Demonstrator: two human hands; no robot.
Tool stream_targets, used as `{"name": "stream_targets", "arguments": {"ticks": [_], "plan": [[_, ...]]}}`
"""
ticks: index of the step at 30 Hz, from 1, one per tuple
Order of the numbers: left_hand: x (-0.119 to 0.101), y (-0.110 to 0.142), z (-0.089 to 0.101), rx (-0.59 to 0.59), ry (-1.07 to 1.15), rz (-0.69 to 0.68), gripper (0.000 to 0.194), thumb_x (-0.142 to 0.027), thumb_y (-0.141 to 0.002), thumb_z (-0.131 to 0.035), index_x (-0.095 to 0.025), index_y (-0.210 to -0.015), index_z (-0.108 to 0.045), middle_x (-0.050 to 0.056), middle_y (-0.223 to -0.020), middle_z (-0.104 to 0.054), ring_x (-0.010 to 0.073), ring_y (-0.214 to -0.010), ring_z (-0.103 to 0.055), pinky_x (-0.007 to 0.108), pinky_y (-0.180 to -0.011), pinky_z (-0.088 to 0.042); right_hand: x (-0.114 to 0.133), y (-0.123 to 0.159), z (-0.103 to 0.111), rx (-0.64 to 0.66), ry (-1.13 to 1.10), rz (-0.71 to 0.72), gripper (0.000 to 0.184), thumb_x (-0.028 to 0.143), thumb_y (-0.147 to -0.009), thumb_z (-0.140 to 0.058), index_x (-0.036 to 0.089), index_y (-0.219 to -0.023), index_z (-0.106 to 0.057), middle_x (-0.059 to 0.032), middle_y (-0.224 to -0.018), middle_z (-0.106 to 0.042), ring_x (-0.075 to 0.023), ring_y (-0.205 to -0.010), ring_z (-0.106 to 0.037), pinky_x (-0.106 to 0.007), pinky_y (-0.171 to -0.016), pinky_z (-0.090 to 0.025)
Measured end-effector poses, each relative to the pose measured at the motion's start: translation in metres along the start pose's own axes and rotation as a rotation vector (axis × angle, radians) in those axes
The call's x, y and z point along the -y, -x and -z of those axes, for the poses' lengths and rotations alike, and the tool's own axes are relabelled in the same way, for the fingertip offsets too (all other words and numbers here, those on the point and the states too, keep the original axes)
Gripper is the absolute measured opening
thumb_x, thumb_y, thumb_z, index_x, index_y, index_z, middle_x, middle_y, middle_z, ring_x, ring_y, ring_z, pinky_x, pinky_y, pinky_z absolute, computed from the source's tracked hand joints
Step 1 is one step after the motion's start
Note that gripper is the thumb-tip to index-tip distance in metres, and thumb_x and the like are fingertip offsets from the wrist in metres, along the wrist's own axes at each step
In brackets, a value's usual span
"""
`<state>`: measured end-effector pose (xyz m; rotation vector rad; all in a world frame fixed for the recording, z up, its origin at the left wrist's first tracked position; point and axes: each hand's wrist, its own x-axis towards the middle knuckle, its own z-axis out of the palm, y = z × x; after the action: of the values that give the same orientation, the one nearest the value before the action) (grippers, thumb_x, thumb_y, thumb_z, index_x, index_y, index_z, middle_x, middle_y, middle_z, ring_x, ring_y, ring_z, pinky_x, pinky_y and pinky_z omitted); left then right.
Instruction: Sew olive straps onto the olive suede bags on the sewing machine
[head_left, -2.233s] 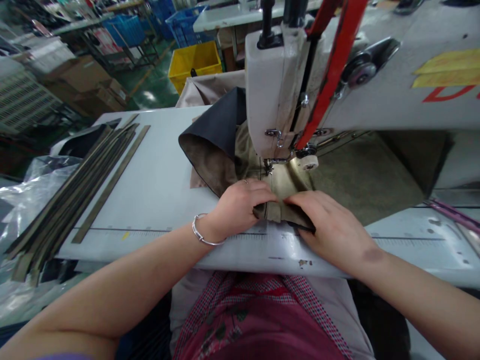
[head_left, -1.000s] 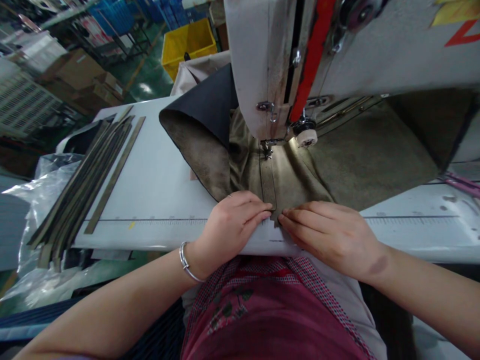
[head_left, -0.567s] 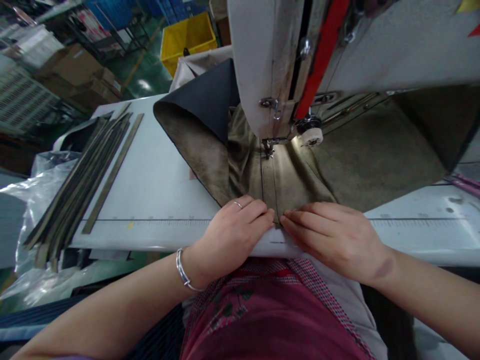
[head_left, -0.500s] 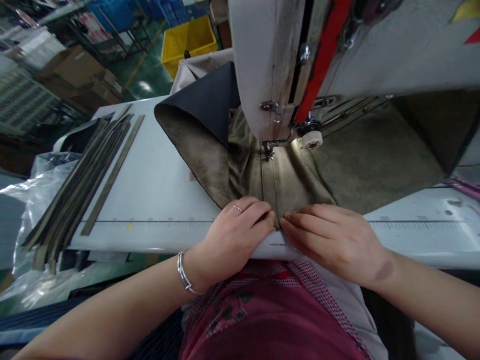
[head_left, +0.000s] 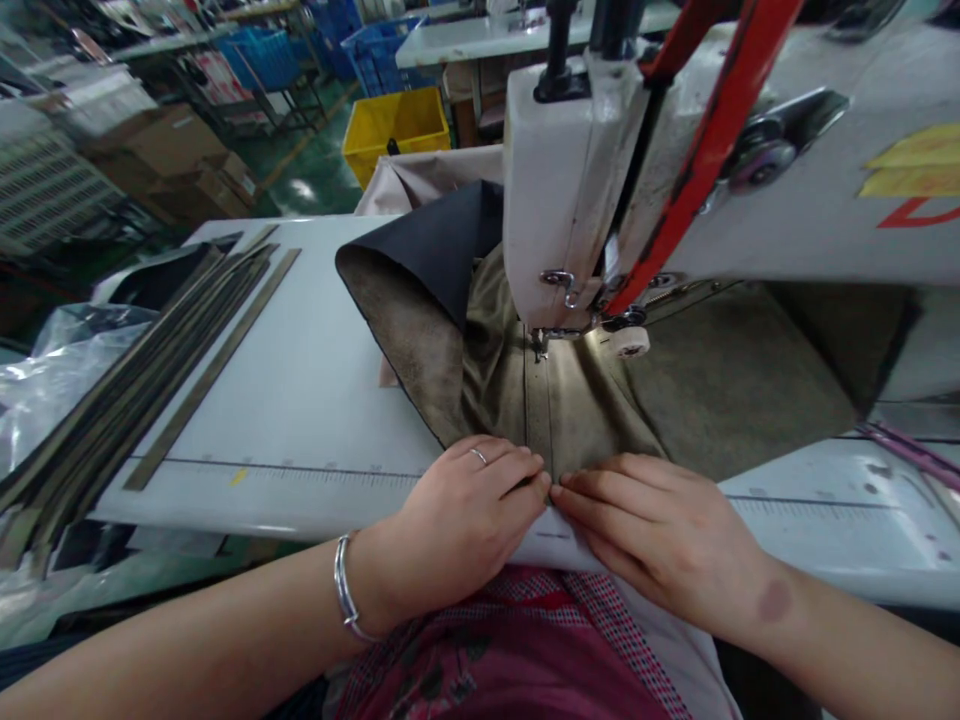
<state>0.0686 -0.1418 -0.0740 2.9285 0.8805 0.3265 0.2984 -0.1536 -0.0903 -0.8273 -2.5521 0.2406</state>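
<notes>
A brownish-green leather-like piece (head_left: 720,390) lies under the sewing machine (head_left: 592,200), with a strip along its middle running up to the presser foot (head_left: 538,345). Its left part is folded over, showing a dark underside (head_left: 420,250). At the near edge of the piece, my left hand (head_left: 480,500) pinches the material just left of the strip, fingers pressed together. My right hand (head_left: 652,510) grips the same edge on the right, its fingertips almost meeting the left ones. Both hands rest by the front edge of the white table (head_left: 300,390).
A bundle of long strips (head_left: 142,400) lies at the table's left, with a single strip (head_left: 217,370) beside it. Clear plastic (head_left: 67,350) hangs past that end. Purple-handled scissors or a similar tool (head_left: 911,455) lie at the right. Behind stands a yellow crate (head_left: 397,130).
The camera view has tilted up, so the machine and table appear lower and more of the machine's head shows. Both hands keep hold of the edge; the piece looks unmoved under the foot.
</notes>
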Motion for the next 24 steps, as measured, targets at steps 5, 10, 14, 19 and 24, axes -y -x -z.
{"name": "stream_targets", "arguments": {"ticks": [5,10,14,19,24], "plan": [[0.01,-0.007,0.0,0.032,-0.014,-0.014,0.024,-0.019,-0.094,-0.047,-0.013,-0.113,-0.061,0.008,-0.114,-0.064,0.0212,-0.104,-0.06,0.038,-0.091,-0.054,-0.008,-0.004,0.001,0.033,0.038,-0.005,0.026,0.02,-0.092,-0.054,0.014,-0.115,-0.064,-0.008,-0.099,-0.068,-0.0194,-0.092,-0.06,-0.035,-0.078,-0.052],[0.021,-0.016,-0.003,-0.005,-0.058,-0.015,0.023,-0.02,-0.095,-0.046,-0.014,-0.112,-0.062,0.009,-0.111,-0.064,0.0209,-0.105,-0.06,0.038,-0.09,-0.054,-0.02,-0.011,0.002,0.079,0.07,-0.02,0.028,0.024,-0.093,-0.052,0.016,-0.118,-0.063,-0.0081,-0.099,-0.067,-0.0202,-0.094,-0.06,-0.037,-0.08,-0.052],[0.031,-0.023,-0.004,-0.039,-0.085,-0.008,0.019,-0.021,-0.094,-0.051,-0.015,-0.107,-0.064,0.008,-0.11,-0.065,0.0198,-0.101,-0.061,0.036,-0.088,-0.054,-0.029,-0.018,0.002,0.098,0.09,-0.025,0.029,0.025,-0.093,-0.051,0.017,-0.118,-0.064,-0.0076,-0.096,-0.066,-0.0201,-0.091,-0.059,-0.037,-0.078,-0.051],[0.044,-0.033,-0.005,-0.089,-0.048,0.013,0.017,-0.022,-0.094,-0.053,-0.017,-0.102,-0.067,0.005,-0.105,-0.067,0.0179,-0.097,-0.062,0.033,-0.088,-0.053,-0.04,-0.026,0.003,0.095,0.112,-0.027,0.029,0.026,-0.093,-0.052,0.018,-0.118,-0.064,-0.0062,-0.098,-0.065,-0.0198,-0.088,-0.056,-0.037,-0.077,-0.05],[0.055,-0.044,-0.007,-0.122,-0.04,0.046,0.02,-0.025,-0.095,-0.051,-0.018,-0.097,-0.069,0.005,-0.099,-0.068,0.0179,-0.094,-0.062,0.033,-0.085,-0.053,-0.052,-0.036,0.006,0.09,0.111,-0.033,0.03,0.026,-0.093,-0.052,0.018,-0.12,-0.063,-0.0067,-0.101,-0.065,-0.021,-0.093,-0.056,-0.037,-0.081,-0.049]]}}
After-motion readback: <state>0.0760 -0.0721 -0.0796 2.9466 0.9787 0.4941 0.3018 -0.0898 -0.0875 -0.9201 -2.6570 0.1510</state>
